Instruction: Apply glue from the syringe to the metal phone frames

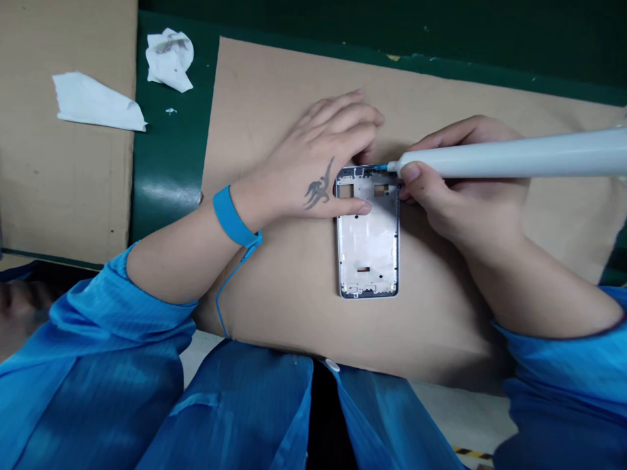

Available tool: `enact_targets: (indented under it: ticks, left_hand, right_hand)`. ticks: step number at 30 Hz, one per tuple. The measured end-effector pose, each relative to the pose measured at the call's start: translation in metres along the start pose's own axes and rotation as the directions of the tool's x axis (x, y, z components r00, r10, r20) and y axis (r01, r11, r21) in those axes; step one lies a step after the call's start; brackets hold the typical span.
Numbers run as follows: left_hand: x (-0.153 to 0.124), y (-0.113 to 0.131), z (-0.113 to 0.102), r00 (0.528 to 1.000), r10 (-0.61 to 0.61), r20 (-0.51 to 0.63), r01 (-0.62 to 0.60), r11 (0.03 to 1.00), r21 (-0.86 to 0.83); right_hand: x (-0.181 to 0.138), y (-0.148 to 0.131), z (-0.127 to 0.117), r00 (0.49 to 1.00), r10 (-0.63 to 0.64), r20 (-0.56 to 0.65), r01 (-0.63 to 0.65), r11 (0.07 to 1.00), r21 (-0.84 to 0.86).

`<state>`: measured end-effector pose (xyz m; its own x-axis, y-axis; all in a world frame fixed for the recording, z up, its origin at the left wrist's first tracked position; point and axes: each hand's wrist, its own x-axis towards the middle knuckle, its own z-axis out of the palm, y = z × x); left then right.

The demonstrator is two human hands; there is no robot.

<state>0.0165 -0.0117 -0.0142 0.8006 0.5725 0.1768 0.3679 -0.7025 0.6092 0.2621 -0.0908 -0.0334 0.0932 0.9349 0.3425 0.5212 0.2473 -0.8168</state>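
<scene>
Right now, a phone's metal mid-frame lies flat on a cardboard sheet, its white inner plate facing up. The left hand rests open on it, fingers spread and thumb pressing the frame's upper part. The right hand has its fingers closed round a white dispensing syringe, whose blue nozzle seems to touch the frame's top edge, though it is hard to tell from this view. A slip of the nozzle could smear the frame, and too little thumb pressure could let it shift. No brand or writing is legible. Beyond lie a blue wrist strap, blue sleeves, a green counter and 2 pieces of white tissue.
</scene>
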Motion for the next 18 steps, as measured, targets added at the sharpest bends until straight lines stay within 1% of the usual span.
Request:
enact_targets:
  ticks: [4, 9, 11, 14, 18]
  left_hand:
    - [0.0000, 0.0030, -0.0016, 0.999, -0.034, 0.036, 0.033, 0.999, 0.021]
    - [-0.0006, 0.0008, 0.0004, 0.999, -0.018, 0.031, 0.015, 0.997, 0.077]
    - [-0.0002, -0.0013, 0.0021, 0.999, -0.026, 0.048, 0.021, 0.995, 0.100]
    - [0.0009, -0.0019, 0.0024, 0.999, -0.021, 0.044, 0.016, 0.994, 0.105]
    - [0.0020, 0.0018, -0.0021, 0.997, -0.013, 0.074, 0.005, 0.994, 0.111]
  right_hand:
    - [0.0001, 0.0003, 0.0012, 1.000, -0.014, 0.002, 0.014, 1.000, 0.020]
    - [0.0005, -0.0019, 0.0019, 0.999, -0.033, 0.019, 0.033, 0.999, -0.011]
    - [0.0010, -0.0031, 0.0013, 0.998, -0.064, 0.026, 0.064, 0.998, -0.016]
    - [0.0018, -0.0046, -0.0001, 0.994, -0.102, 0.039, 0.103, 0.994, -0.024]
    - [0.0028, -0.0066, -0.0012, 0.993, -0.090, 0.078, 0.093, 0.995, -0.032]
